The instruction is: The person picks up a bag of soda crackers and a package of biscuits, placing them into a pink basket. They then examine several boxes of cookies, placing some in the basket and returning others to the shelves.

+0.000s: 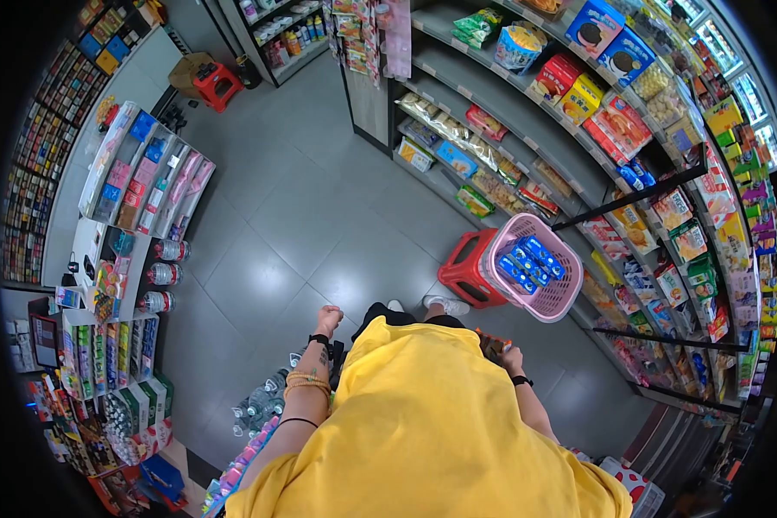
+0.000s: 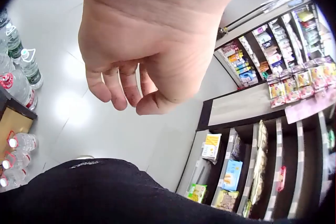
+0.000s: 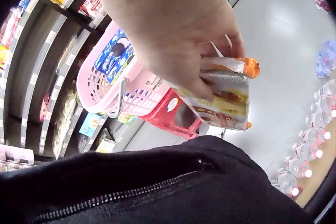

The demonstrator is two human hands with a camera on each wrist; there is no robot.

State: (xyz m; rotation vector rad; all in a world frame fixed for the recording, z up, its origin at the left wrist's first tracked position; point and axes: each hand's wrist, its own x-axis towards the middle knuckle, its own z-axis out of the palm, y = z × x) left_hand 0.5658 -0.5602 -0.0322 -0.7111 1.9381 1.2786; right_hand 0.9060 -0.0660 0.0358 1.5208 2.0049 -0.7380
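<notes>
My left hand (image 2: 147, 45) hangs over the floor with its fingers loosely curled and nothing in them. At the right side of the body, my right hand (image 3: 184, 50) grips a packaged snack (image 3: 226, 100) with orange ends and a brown-and-yellow printed side. The fingers and thumb close round its upper part, while the palm hides some of it. A pink plastic basket (image 1: 494, 263) rests on a red stool (image 1: 466, 272) ahead of the right hand. Several blue cookie boxes (image 1: 527, 259) lie in the basket.
Snack shelves (image 1: 544, 129) curve along the right side, behind the basket. A counter with a display rack (image 1: 151, 173) stands at the left. Large water bottles (image 1: 259, 401) sit on the floor left of the body. Another red stool (image 1: 217, 85) is at the back.
</notes>
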